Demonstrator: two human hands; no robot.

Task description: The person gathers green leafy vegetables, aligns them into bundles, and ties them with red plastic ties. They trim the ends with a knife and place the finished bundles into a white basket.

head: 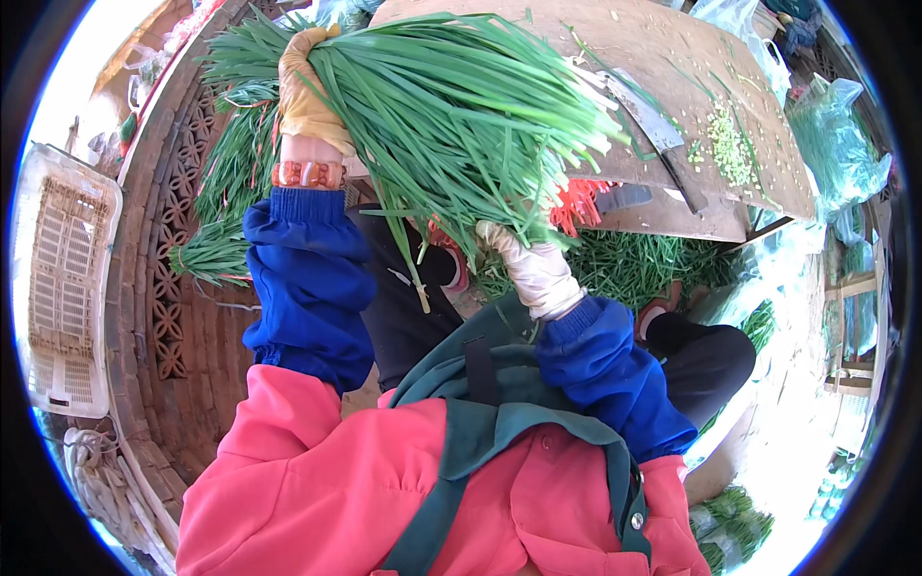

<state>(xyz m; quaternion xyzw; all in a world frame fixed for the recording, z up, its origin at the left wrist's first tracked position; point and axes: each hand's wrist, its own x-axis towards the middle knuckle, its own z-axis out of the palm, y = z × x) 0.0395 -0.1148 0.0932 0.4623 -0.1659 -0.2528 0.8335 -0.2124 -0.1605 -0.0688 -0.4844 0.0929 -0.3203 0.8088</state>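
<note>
A large bunch of garlic chives (pixel 439 108) fans out in front of me above the edge of a wooden board (pixel 691 50). Its pale cut ends point right. My left hand (pixel 310 93), in a yellowish glove, grips the bunch near its leafy end. Along the lower side, my right hand (pixel 536 270), in a whitish glove, has its thumb and fingers on leaves near the pale ends; some fingertips are hidden behind them. A cleaver (pixel 645 108) lies on the board to the right, its dark handle over the near edge.
Chopped pale stem bits (pixel 731 147) are scattered on the board. Red ties (pixel 576 205) hang under its edge, above loose green leaves (pixel 648 263). Tied chive bunches (pixel 238 162) lie left, by a brick wall (pixel 202 324) and plastic crate (pixel 68 281). Plastic bags (pixel 835 144) stand right.
</note>
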